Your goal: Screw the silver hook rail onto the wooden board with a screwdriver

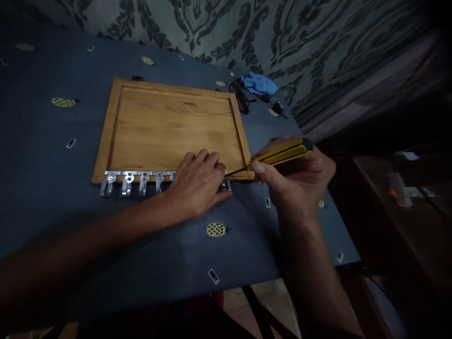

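Observation:
A wooden board [169, 127] with a raised rim lies on a dark blue cloth. Several metal hooks [129, 181] hang in a row along its near edge. My left hand [197, 183] rests over the right part of that row, fingers curled down on a hook I can barely see. My right hand [296, 176] is closed round a yellow and black screwdriver [282, 151]. Its thin shaft points left, with the tip hidden at my left fingers.
The blue cloth [52, 188] with small yellow prints covers the table. Dark glasses [242, 96], a blue rag [259, 84] and a small dark object [276, 106] lie past the board's far right corner. The table edge drops off at right, by patterned carpet.

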`<state>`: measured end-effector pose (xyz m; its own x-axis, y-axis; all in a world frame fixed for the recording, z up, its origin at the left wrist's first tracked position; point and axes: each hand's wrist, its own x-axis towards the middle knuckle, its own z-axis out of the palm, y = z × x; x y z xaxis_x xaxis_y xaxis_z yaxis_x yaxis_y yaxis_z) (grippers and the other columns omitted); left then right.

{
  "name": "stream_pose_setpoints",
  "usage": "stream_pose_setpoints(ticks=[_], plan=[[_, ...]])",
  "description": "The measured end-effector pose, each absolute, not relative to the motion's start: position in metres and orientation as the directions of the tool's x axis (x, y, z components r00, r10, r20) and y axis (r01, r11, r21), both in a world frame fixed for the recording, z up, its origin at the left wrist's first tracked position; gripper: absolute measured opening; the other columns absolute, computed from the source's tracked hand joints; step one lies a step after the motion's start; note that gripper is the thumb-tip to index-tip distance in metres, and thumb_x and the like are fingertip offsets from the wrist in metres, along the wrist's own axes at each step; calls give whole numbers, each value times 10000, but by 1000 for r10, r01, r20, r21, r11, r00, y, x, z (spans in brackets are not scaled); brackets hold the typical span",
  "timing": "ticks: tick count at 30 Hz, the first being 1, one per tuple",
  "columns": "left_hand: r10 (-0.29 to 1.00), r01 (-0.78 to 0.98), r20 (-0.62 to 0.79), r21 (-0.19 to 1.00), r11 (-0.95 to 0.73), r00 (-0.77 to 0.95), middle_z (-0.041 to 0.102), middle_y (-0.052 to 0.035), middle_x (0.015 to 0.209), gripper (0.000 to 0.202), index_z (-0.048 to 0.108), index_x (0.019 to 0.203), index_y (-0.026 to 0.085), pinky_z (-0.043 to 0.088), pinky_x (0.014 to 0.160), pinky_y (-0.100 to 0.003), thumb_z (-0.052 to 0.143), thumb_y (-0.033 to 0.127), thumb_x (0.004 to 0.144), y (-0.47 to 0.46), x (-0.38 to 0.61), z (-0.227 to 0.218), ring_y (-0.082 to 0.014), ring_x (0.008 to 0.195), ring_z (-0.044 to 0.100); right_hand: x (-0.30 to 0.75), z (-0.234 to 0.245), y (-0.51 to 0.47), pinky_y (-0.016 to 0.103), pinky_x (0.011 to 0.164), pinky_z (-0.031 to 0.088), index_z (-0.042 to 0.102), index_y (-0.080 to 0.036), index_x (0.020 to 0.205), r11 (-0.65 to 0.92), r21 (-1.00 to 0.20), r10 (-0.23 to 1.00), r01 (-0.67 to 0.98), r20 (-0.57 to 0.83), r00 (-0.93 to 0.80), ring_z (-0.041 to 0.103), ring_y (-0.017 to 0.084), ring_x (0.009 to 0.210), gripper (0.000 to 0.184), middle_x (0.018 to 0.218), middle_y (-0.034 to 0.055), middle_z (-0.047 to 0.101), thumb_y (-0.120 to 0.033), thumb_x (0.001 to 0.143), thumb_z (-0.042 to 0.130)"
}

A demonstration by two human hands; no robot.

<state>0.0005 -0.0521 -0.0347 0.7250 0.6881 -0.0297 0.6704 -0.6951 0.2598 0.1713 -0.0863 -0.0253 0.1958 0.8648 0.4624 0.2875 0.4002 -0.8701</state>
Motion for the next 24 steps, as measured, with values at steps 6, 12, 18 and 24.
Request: stream_pose_setpoints(ticks=[6,12,18,24], plan=[[683,668,-45,266,-696,729,637,-153,1239,435,685,1202,120,440,1017,-453,631,496,988,-52,0,-32,-344,1250,544,165,-38,-88,310,490,496,723,-300,750,412,-827,774,381,539,332,535,127,521,243,700,-38,633,-431,728,926],[681,666,-48,267,-696,731,632,-157,1239,439,682,1194,115,429,999,-447,626,500,990,-52,0,-33,-344,1241,537,160,-42,-93,314,534,505,707,-301,817,435,-766,707,473,616,347,553,137,581,185,747,-28,616,-423,835,845],[684,668,-32,254,-700,729,643,-146,1223,422,693,1167,124,440,992,-439,644,500,981,-52,0,-34,-334,1229,546,167,-46,-82,271,481,411,672,-249,823,574,-656,571,490,750,334,493,95,499,219,671,-64,580,-395,851,833],[685,671,-46,254,-696,727,636,-143,1236,451,687,1199,119,445,1016,-453,635,512,985,-52,0,-33,-339,1245,542,168,-48,-84,285,505,461,676,-259,818,475,-738,691,479,650,317,507,112,530,218,714,-46,593,-416,859,822]])
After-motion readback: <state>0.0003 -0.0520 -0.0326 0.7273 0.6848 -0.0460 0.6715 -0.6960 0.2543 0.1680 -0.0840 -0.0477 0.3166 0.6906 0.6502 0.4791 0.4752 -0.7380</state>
